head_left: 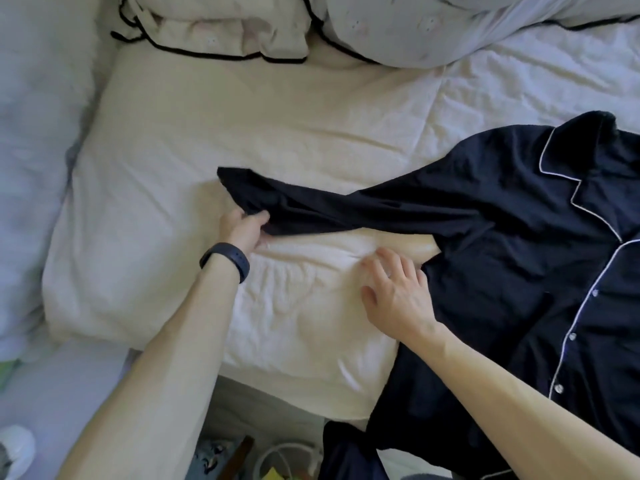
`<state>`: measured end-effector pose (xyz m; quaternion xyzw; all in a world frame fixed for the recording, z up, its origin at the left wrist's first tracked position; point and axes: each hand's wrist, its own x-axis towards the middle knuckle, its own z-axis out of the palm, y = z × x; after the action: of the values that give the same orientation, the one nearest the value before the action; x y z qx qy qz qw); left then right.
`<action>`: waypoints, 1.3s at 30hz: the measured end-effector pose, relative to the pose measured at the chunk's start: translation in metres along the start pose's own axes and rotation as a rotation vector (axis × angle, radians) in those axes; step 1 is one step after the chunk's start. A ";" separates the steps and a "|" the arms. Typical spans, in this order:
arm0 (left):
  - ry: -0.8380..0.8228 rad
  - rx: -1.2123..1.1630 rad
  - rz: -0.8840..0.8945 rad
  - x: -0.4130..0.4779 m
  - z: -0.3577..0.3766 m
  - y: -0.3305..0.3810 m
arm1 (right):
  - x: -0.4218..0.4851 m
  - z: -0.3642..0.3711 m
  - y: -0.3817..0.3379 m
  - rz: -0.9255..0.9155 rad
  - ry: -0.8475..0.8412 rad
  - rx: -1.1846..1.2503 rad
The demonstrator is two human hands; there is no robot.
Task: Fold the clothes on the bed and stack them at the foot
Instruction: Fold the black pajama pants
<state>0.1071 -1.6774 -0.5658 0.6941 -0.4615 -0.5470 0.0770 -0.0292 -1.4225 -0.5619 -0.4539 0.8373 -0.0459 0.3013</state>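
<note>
L hand (244, 230) pinches the sleeve (329, 209) end, R hand (398, 296) lies flat, fingers spread, at pyjama shirt (502, 254) edge: best keep sleeve taut, fold it over w/ R anchoring.

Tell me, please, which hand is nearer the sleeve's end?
Left. The left hand grips the sleeve end; the right hand lies flat beside the shirt body, below the sleeve.

Navy pajama shirt (512, 216) with white piping, cream bedsheet (242, 126), black wristband (227, 259), pillows (214, 32) seemingly black-trimmed.
</note>
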 end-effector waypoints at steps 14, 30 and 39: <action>0.274 0.007 -0.013 0.017 -0.053 0.002 | 0.018 -0.029 -0.020 0.088 -0.197 -0.028; 0.250 -0.262 0.067 0.001 -0.072 -0.039 | 0.081 -0.022 -0.042 0.037 -0.258 -0.016; 0.192 0.313 0.276 -0.035 -0.096 -0.075 | 0.092 -0.034 -0.056 0.069 -0.265 -0.189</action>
<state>0.2295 -1.6481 -0.5507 0.6767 -0.6220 -0.3845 0.0858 -0.0440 -1.5346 -0.5576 -0.4533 0.8059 0.1035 0.3665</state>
